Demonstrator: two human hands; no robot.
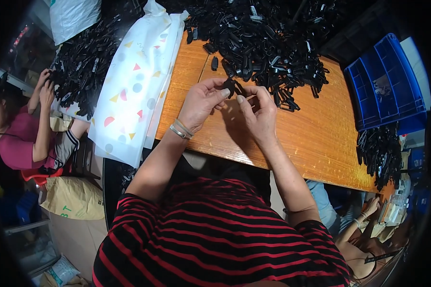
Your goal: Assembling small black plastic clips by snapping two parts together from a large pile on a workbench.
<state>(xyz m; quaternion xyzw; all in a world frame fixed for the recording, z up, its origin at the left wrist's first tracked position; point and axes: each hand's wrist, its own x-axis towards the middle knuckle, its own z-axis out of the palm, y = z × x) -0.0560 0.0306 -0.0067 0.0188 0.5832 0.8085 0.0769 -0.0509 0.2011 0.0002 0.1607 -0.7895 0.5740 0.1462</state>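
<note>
Over the near part of the wooden table [297, 134], my two hands meet at a small black plastic part [231, 87]. My left hand [202, 101], with bands at the wrist, pinches its left side between thumb and fingers. From the right, the thumb and fingers of my right hand [259, 114] close on its other side. Whether it is one piece or two fitted together I cannot tell. Just beyond my hands spreads a large heap of similar black plastic parts [277, 52]. One loose black part [214, 63] lies apart, left of the heap.
A patterned white plastic sheet [134, 81] covers the table's left side. Beyond it lies another black heap [84, 62], where a person in a pink top [26, 138] works. Blue crates [385, 86] stand at the right, above more black parts [380, 153]. Another person [357, 244] sits lower right.
</note>
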